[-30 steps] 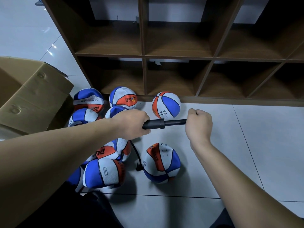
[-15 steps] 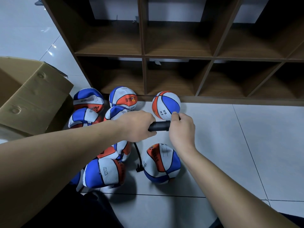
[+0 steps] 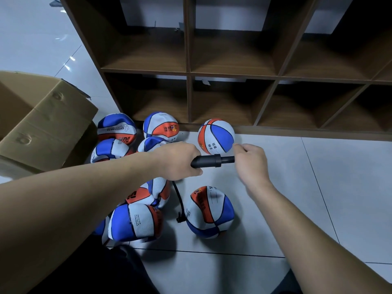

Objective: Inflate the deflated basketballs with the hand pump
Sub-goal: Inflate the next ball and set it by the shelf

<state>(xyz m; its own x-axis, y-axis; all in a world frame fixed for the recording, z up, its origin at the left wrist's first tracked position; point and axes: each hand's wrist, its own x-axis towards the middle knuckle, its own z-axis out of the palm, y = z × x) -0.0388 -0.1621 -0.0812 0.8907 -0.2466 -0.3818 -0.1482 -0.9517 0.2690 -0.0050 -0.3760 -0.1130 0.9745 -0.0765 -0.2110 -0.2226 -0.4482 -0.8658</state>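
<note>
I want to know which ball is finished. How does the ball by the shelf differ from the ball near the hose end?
The ball by the shelf looks round and full; the ball near the hose end is sagging and creased. The first rests against the shelf base, beyond the hand pump; the second lies nearer the person, beside the hose. Both share blue, white and orange panels.

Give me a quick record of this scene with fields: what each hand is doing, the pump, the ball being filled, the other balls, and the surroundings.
left hand: left hand grips the barrel of the pump
right hand: right hand grips the handle end
pump: black hand pump held level above the floor; black hose hangs down
ball being filled: basketball, still saggy, at the end of the hose
round ball: inflated ball by the shelf base
other balls: deflated pile on the left
surroundings: wooden cubby shelf, cardboard box, tiled floor
</note>
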